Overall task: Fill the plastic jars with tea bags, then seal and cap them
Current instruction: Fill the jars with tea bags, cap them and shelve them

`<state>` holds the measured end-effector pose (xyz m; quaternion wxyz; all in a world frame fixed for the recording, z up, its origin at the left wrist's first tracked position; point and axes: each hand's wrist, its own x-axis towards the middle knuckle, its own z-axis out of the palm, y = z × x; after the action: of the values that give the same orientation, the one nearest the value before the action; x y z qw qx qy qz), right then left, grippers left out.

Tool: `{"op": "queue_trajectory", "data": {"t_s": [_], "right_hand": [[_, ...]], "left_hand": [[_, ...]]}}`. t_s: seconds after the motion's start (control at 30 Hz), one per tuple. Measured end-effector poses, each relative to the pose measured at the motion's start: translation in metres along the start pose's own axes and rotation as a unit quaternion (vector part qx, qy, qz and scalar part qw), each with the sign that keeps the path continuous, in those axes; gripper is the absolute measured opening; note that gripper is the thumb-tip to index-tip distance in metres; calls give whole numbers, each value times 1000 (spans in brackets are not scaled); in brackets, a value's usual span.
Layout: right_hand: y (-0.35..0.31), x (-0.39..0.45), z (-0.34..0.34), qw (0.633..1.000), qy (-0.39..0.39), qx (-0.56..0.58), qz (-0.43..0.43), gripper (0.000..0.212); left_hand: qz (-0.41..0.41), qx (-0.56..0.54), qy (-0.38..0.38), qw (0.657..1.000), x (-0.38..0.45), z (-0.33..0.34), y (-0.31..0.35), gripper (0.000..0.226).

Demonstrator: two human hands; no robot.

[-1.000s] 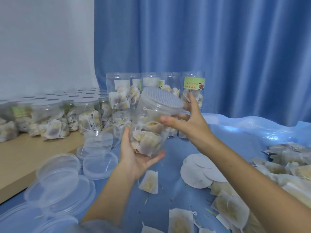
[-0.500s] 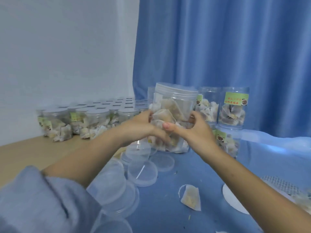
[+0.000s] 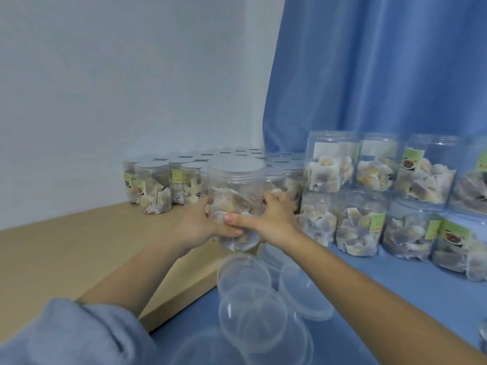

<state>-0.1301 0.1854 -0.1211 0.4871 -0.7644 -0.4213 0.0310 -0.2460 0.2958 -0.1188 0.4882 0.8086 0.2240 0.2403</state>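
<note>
Two big backdrops fill the rear: a white wall on the left, a blue curtain on the right. Below them, a tan wooden board sits to the left w/ a blue cloth covering the surface right of it. Many capped jars stand in rows at the board's far end, against the wall. Stacked filled jars, two tiers, line up in front of the curtain; several carry green labels. Loose clear lids overlap in a heap on the cloth near the board's edge, approx. below the hands. A light blue sleeve covers the left upper arm at bottom left.

Centre: a capped plastic jar full of tea bags is held up between both hands, just in front of the capped rows; whether its base touches the board is hard to say. Left hand wraps its fingers round the jar's lower left side. Right hand grips the lower right side, thumb stretched across the front toward the left hand.
</note>
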Motion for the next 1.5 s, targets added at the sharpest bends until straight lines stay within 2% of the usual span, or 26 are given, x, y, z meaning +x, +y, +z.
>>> {"op": "queue_trajectory", "data": {"t_s": [0.07, 0.1, 0.23, 0.3, 0.37, 0.4, 0.47, 0.6, 0.67, 0.8, 1.0, 1.17, 1.3, 1.4, 1.5], "right_hand": [[6, 19, 13, 999, -23, 15, 22, 75], [9, 27, 19, 999, -33, 30, 30, 72], [29, 45, 37, 999, -16, 9, 44, 74], [38, 50, 42, 998, -1, -7, 55, 70], [46, 55, 44, 997, 16, -23, 68, 50], [49, 57, 43, 997, 25, -29, 70, 39], [53, 60, 41, 996, 39, -34, 66, 39], [53, 52, 34, 998, 29, 8, 57, 61], [50, 44, 29, 998, 12, 32, 54, 65], [45, 31, 4, 998, 17, 55, 30, 48], [61, 12, -81, 994, 109, 7, -4, 35], [101, -5, -153, 986, 160, -16, 44, 29], [137, -20, -188, 983, 162, -30, 81, 34], [163, -27, -203, 983, 149, -33, 101, 37], [185, -29, -208, 983, 139, -37, 114, 41]], "left_hand": [[-26, -27, 2, 999, 16, -3, -14, 89], [-33, -35, 0, 999, 24, -3, -19, 87], [-18, -46, 18, 999, 47, 10, -35, 48], [-34, -54, 25, 998, 55, 20, -41, 59], [-47, -52, 37, 997, 61, 29, -45, 83], [-53, -56, 47, 996, 65, 33, -47, 87], [-70, -92, 72, 991, 68, 38, -50, 76], [-91, -122, 89, 984, 66, 47, -47, 55], [-83, -131, 82, 985, 62, 53, -37, 40], [-21, -66, 55, 996, 57, 78, 1, 22], [43, -27, 20, 999, 58, 144, 62, 15], [69, 43, -48, 996, 68, 214, 95, 55], [-5, -8, -145, 989, 86, 258, 100, 85], [2, 29, -114, 993, 103, 277, 95, 84], [27, 108, -86, 990, 113, 290, 89, 69]]}}
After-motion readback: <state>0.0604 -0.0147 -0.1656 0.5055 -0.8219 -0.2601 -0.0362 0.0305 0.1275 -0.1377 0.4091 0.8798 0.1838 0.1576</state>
